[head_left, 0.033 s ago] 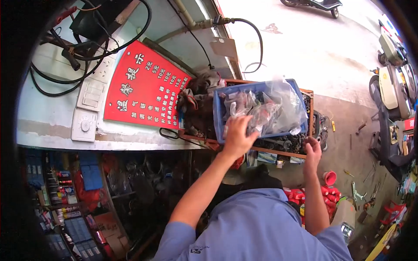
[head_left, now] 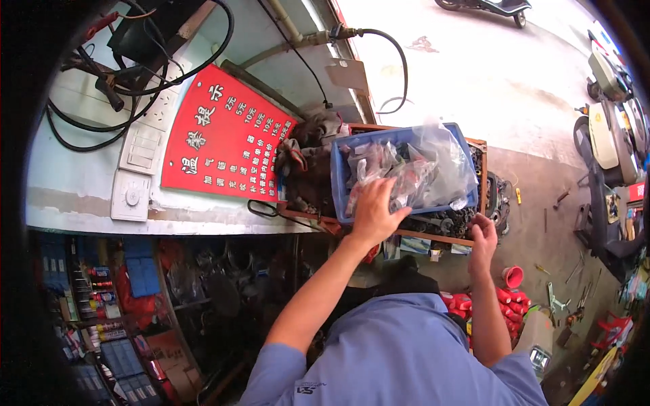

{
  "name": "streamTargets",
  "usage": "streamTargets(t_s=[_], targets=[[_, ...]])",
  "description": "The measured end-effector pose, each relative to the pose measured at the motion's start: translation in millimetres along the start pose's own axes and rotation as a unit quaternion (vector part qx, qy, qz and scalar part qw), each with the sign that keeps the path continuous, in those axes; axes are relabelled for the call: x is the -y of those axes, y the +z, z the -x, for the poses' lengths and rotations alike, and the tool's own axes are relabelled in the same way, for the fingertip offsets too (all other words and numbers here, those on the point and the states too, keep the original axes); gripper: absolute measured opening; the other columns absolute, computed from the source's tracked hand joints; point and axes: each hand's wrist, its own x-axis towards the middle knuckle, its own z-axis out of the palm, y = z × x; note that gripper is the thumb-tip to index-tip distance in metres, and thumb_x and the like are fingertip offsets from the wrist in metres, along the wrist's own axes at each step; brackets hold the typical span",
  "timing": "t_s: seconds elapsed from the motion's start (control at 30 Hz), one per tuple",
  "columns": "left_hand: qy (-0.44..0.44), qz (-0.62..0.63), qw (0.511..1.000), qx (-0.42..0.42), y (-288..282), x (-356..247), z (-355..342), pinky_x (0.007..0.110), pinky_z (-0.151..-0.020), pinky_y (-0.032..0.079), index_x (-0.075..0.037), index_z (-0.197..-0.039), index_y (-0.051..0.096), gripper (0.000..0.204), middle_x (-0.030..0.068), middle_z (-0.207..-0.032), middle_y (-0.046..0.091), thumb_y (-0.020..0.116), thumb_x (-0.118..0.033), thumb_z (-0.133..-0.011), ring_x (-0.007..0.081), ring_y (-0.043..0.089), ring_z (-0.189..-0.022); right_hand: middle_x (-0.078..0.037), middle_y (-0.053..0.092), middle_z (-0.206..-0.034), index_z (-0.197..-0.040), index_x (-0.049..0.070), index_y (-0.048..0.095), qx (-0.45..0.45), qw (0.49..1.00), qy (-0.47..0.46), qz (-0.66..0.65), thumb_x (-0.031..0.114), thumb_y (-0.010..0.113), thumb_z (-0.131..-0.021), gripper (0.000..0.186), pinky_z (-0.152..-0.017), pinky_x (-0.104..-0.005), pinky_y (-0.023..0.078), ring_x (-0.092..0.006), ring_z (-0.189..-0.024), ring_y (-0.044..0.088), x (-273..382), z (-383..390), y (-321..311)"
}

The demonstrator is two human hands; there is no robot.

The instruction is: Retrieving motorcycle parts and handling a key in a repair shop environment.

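Note:
A blue plastic bin (head_left: 343,210) holds clear plastic bags (head_left: 443,169), some with small red and dark items inside. My left hand (head_left: 374,215) lies over the bin's near left part, fingers on the bags and thumb held apart; it looks open. Beneath the bin is a wooden-edged tray (head_left: 447,239) full of dark metal parts (head_left: 440,222). My right hand (head_left: 483,241) is at the tray's near right corner, its fingers curled in. Whatever those fingers hold, if anything, cannot be made out.
Dark gloves or rags (head_left: 308,152) lie left of the bin. A red sign (head_left: 227,139) leans on the white counter (head_left: 81,203). Shelves with boxes (head_left: 139,260) stand below. A red cup (head_left: 512,276) and tools (head_left: 556,298) are on the floor at right, near scooters (head_left: 602,145).
My left hand has shifted very slightly to the right over the bags. My right hand has barely moved, and the bin stays almost in place.

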Motion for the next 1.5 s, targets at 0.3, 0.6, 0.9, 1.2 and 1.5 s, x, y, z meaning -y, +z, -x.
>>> streamTargets(t_s=[0.3, 0.6, 0.9, 1.2, 1.5], targets=[[-0.267, 0.179, 0.946, -0.049, 9.8, 28.1, -24.8, 0.040, -0.081, 0.046, 0.001, -0.101, 0.057, 0.023, 0.0218, -0.099, 0.063, 0.051, -0.020, -0.094, 0.0344, 0.061, -0.095, -0.008, 0.061, -0.097, -0.108, -0.002, 0.057, 0.073, 0.997, 0.012, -0.030, -0.002, 0.050, -0.088, 0.021, -0.078, -0.0278, 0.051, -0.0142, -0.085, 0.060, 51.5, 36.2, 37.8], [-0.363, 0.601, 0.695, -0.154, -33.2, 49.0, -20.4, 0.034, -0.089, 0.045, -0.001, -0.110, 0.057, 0.026, 0.0076, -0.107, 0.061, 0.048, -0.022, -0.098, 0.0192, 0.058, -0.100, -0.008, 0.061, -0.101, -0.112, -0.002, 0.055, 0.168, 0.985, 0.013, -0.036, 0.001, 0.050, -0.091, 0.022, -0.077, -0.0276, 0.051, -0.0135, -0.087, 0.060, 75.7, 31.9, 75.2], [-0.422, 0.642, 0.631, -0.104, -45.6, 22.1, 0.9, 0.038, -0.093, 0.045, -0.001, -0.123, 0.053, 0.035, 0.0097, -0.119, 0.060, 0.045, -0.025, -0.098, 0.0221, 0.058, -0.108, -0.013, 0.046, -0.134, -0.142, 0.005, 0.030, 0.326, 0.893, 0.197, -0.239, 0.038, 0.054, -0.094, 0.062, -0.086, -0.0421, 0.050, -0.0251, -0.117, 0.052, 118.3, 35.1, 128.6], [-0.402, 0.610, 0.680, -0.066, -52.5, -13.0, 10.9, 0.038, -0.092, 0.046, -0.003, -0.125, 0.052, 0.036, 0.0090, -0.122, 0.059, 0.045, -0.025, -0.098, 0.0224, 0.058, -0.108, -0.008, 0.060, -0.119, -0.131, 0.006, 0.044, 0.288, 0.839, 0.314, -0.338, 0.028, 0.046, -0.098, 0.040, -0.085, -0.0404, 0.052, -0.0217, -0.103, 0.062, 105.6, 29.6, 137.5], [-0.365, 0.598, 0.711, -0.058, -56.6, -27.3, 14.5, 0.035, -0.077, 0.055, -0.007, -0.114, 0.055, 0.026, 0.0062, -0.109, 0.063, 0.049, -0.025, -0.097, 0.0162, 0.063, -0.096, -0.016, 0.054, -0.129, -0.134, -0.002, 0.041, 0.270, 0.799, 0.348, -0.410, 0.025, 0.038, -0.100, 0.044, -0.103, -0.0428, 0.040, -0.0276, -0.116, 0.054, 103.7, 35.1, 140.5]])
